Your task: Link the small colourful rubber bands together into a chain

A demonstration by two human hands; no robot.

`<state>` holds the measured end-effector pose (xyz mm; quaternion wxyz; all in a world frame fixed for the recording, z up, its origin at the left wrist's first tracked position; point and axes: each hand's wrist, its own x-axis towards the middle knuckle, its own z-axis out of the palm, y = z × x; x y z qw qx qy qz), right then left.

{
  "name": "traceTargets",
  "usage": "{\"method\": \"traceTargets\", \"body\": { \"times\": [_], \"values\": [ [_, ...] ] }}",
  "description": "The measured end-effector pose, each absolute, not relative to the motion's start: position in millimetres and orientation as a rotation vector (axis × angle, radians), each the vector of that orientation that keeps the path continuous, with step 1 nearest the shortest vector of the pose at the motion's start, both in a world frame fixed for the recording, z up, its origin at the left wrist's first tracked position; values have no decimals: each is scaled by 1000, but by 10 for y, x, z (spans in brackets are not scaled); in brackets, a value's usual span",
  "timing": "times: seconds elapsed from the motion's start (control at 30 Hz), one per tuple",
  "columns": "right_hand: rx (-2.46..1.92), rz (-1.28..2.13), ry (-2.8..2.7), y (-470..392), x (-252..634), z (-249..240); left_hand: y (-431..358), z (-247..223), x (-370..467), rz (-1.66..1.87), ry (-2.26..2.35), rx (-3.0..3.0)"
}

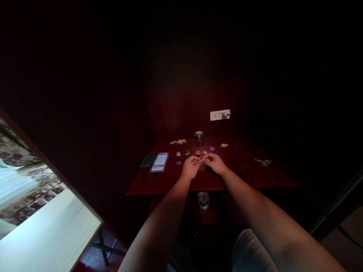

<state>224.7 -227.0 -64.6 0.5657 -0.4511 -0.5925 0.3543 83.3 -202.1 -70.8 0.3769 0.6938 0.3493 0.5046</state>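
My left hand (192,166) and my right hand (214,163) meet above the dark red table (170,185), each pinching a small green band (202,160) between the fingertips. Just beyond them lie small coloured bands in groups: light blue (178,154), green (187,153), orange (198,153), pink (204,152) and purple (212,149). A yellow group (224,145) sits further right. One greyish band (179,163) rests left of my left hand. Toward the back left is a mixed pile of bands (180,141).
A clear jar (199,136) stands at the back, below a wall socket (220,115). On the left are a blurred phone (159,162) and a dark case (147,161). A yellow-handled tool (263,162) lies right. A bottle (203,200) shows below the table's front edge.
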Motion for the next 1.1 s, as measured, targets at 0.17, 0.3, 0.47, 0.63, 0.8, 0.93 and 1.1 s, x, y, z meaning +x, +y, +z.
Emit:
{"method": "traceTargets", "body": {
  "times": [0.17, 0.3, 0.47, 0.63, 0.8, 0.93, 1.1],
  "values": [
    [-1052, 893, -1356, -2305, 2234, -609, -2047, -671, 834, 1281, 898, 1753],
    [-1048, 891, -1364, -2272, 2248, -649, -2054, -666, 840, 1268, 882, 1732],
    [-1033, 865, -1386, -2232, 2263, -688, -2030, -707, 844, 1239, 826, 1758],
    [-1033, 865, -1370, -2240, 2261, -666, -2019, -708, 839, 1240, 841, 1791],
    [-1044, 872, -1367, -2255, 2266, -652, -2018, -704, 840, 1243, 875, 1798],
    [-1081, 840, -1374, -2268, 2261, -642, -2002, -726, 844, 1229, 893, 1838],
    [-1114, 812, -1338, -2263, 2254, -623, -2004, -726, 856, 1175, 907, 1806]
  ]
}}
